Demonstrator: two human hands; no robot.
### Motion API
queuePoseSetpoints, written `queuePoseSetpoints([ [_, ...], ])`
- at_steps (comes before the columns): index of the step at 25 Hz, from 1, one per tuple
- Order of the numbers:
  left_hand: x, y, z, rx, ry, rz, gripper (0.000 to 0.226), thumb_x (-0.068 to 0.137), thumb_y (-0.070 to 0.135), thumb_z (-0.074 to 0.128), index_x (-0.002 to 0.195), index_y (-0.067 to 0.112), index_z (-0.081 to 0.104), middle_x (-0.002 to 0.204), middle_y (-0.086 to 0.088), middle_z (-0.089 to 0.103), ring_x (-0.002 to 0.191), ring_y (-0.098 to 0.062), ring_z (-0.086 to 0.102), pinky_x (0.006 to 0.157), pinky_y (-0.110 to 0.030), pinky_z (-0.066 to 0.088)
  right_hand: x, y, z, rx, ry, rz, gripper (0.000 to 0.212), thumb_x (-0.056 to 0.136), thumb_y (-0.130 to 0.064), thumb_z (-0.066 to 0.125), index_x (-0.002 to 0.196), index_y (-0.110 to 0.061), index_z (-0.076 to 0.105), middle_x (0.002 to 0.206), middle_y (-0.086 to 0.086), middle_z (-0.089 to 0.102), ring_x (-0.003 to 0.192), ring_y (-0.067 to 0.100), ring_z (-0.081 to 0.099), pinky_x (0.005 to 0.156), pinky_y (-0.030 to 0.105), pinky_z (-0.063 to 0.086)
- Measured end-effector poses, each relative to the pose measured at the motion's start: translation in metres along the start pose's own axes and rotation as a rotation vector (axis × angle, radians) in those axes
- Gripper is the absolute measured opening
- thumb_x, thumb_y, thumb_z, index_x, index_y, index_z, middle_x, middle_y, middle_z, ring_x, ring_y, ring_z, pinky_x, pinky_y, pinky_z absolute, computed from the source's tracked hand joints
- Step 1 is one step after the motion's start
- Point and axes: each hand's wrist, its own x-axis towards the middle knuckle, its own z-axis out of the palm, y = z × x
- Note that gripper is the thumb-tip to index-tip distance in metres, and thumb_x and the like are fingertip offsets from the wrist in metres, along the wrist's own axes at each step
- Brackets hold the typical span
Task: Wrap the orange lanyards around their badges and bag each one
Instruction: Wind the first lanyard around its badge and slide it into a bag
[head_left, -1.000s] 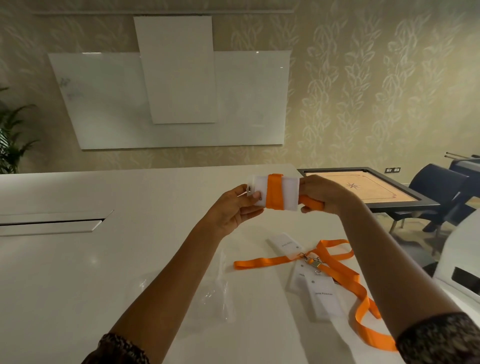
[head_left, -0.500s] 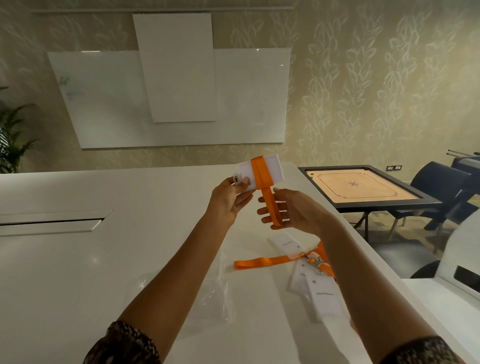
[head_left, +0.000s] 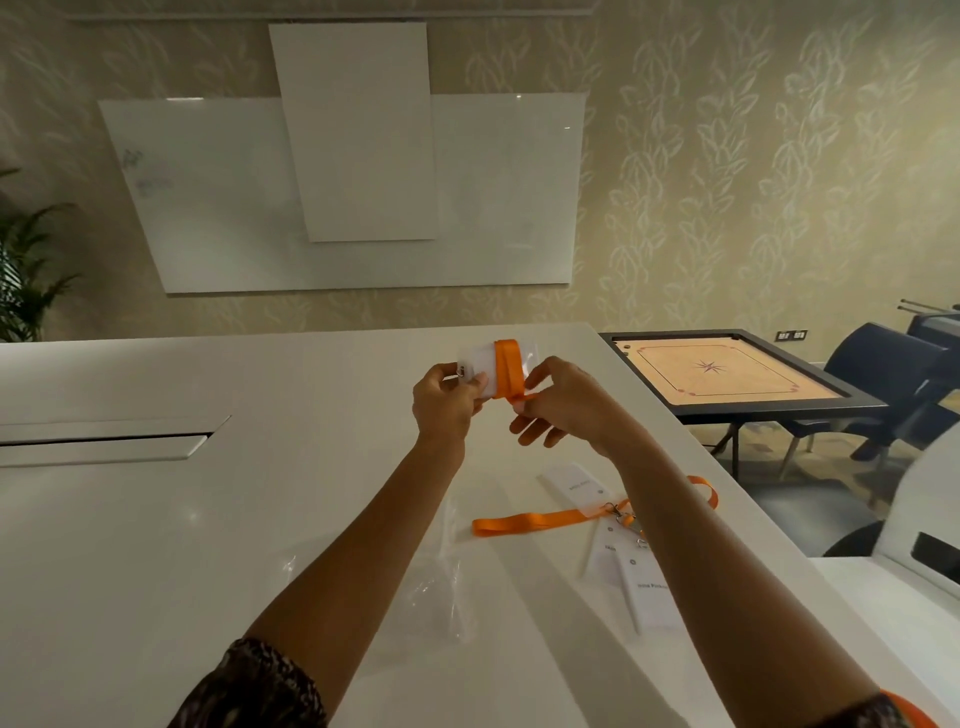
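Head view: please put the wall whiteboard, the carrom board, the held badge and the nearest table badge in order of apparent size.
1. whiteboard
2. carrom board
3. held badge and nearest table badge: these look about alike. The table one lies nearer the camera, so I do not rank them.

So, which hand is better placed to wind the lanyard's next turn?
Right, probably: the right hand pinches the lanyard at its loose end, while the left hand steadies the badge by its clip end.
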Motion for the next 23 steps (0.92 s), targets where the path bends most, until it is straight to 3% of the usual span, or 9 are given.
queuePoseSetpoints([
  [2,-0.003,-0.002,-0.002,0.079,-0.046,0.096,0.041,0.083,0.023,0.074,0.119,0.008,0.060,0.106,-0.004,0.065,0.086,-0.023,0.065,0.071,-0.029,0.057,-0.001,-0.007,-0.001,-0.068,-0.016,-0.073,0.011,0.088,-0.009,0.067,0.097,-0.008,0.061,0.083,0.009,0.075,0.073,0.022,0.074,0.056,0.026,0.051],
  [6,-0.004,-0.003,-0.014,0.191,-0.164,0.173,0.032,0.080,0.029,0.077,0.104,0.015,0.062,0.095,-0.005,0.071,0.080,-0.022,0.068,0.070,-0.031,0.058,0.001,-0.011,-0.012,-0.006,-0.008,-0.118,0.016,0.084,-0.006,0.069,0.099,-0.003,0.069,0.088,0.014,0.072,0.081,0.026,0.071,0.060,0.027,0.052],
  [9,-0.001,-0.002,-0.024,0.173,-0.237,0.108,0.040,0.082,0.025,0.075,0.115,0.007,0.062,0.100,-0.008,0.069,0.087,-0.024,0.067,0.071,-0.029,0.056,0.011,-0.001,-0.012,-0.166,0.241,-0.164,0.015,0.088,-0.021,0.067,0.099,-0.012,0.072,0.076,0.005,0.068,0.064,0.016,0.062,0.055,0.019,0.040],
  [12,-0.003,0.000,-0.030,0.174,-0.303,0.063,0.045,0.083,0.022,0.074,0.123,0.007,0.061,0.109,-0.012,0.068,0.096,-0.027,0.066,0.072,-0.026,0.055,0.017,0.011,-0.005,-0.269,0.402,-0.257,0.017,0.088,-0.030,0.067,0.099,-0.020,0.073,0.089,0.000,0.064,0.079,0.014,0.053,0.060,0.015,0.034],
  [15,-0.009,0.000,-0.039,0.139,-0.347,0.022,0.044,0.084,0.017,0.073,0.125,0.008,0.061,0.112,-0.010,0.067,0.098,-0.025,0.066,0.069,-0.019,0.054,0.019,0.019,0.001,-0.304,0.399,-0.296,0.016,0.087,-0.028,0.068,0.102,-0.022,0.070,0.095,-0.003,0.061,0.084,0.014,0.051,0.063,0.015,0.035],
  [19,-0.009,-0.005,-0.053,0.127,-0.380,-0.042,0.044,0.085,0.015,0.072,0.127,0.010,0.061,0.115,-0.009,0.067,0.092,-0.019,0.066,0.068,-0.015,0.054,0.017,0.032,0.015,-0.248,0.415,-0.302,0.027,0.083,-0.025,0.073,0.104,-0.025,0.056,0.102,0.000,0.053,0.092,0.017,0.049,0.073,0.025,0.036],
  [23,-0.010,-0.011,-0.065,0.084,-0.387,-0.047,0.043,0.084,0.010,0.071,0.126,0.007,0.062,0.113,-0.012,0.068,0.090,-0.020,0.068,0.068,-0.016,0.057,0.012,0.038,0.038,-0.406,0.508,-0.382,0.014,0.087,-0.026,0.068,0.099,-0.018,0.071,0.097,0.001,0.053,0.092,0.015,0.045,0.074,0.025,0.034],
])
